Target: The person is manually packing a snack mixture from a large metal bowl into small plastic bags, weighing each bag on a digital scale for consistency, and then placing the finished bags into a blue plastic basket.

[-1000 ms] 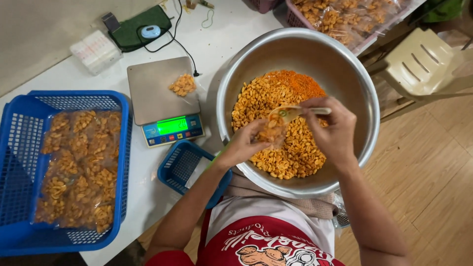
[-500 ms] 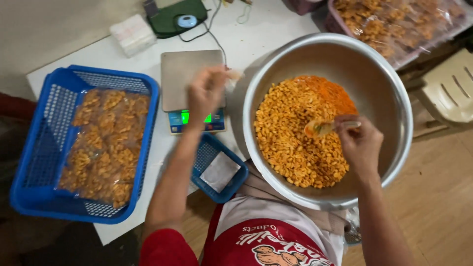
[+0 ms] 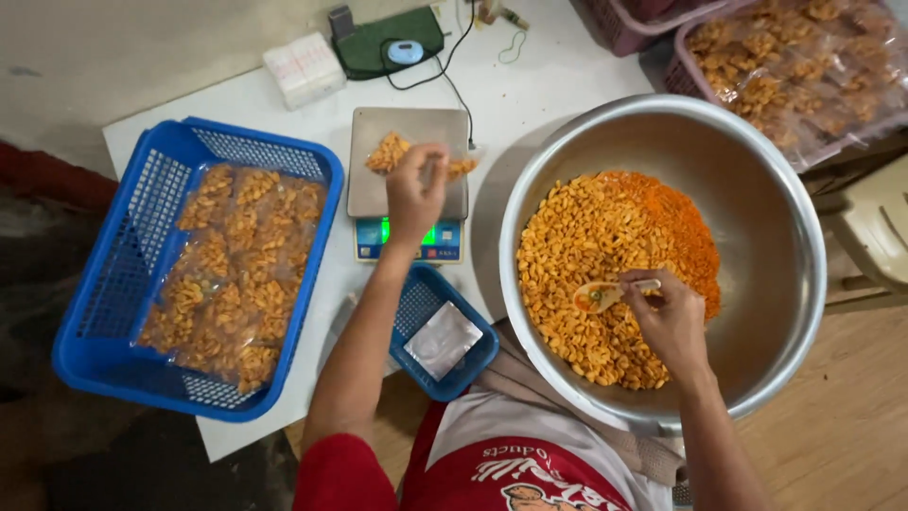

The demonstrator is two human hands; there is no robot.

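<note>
Clear snack bag [image 3: 392,151] under left hand [image 3: 413,194]

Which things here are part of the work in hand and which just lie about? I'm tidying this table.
In use:
left hand over the small bag of peanuts on the scale
right hand holding the spoon
metal bowl of seasoned peanuts
large blue basket of filled bags
small blue basket

Lying about:
green pouch
white box
</note>
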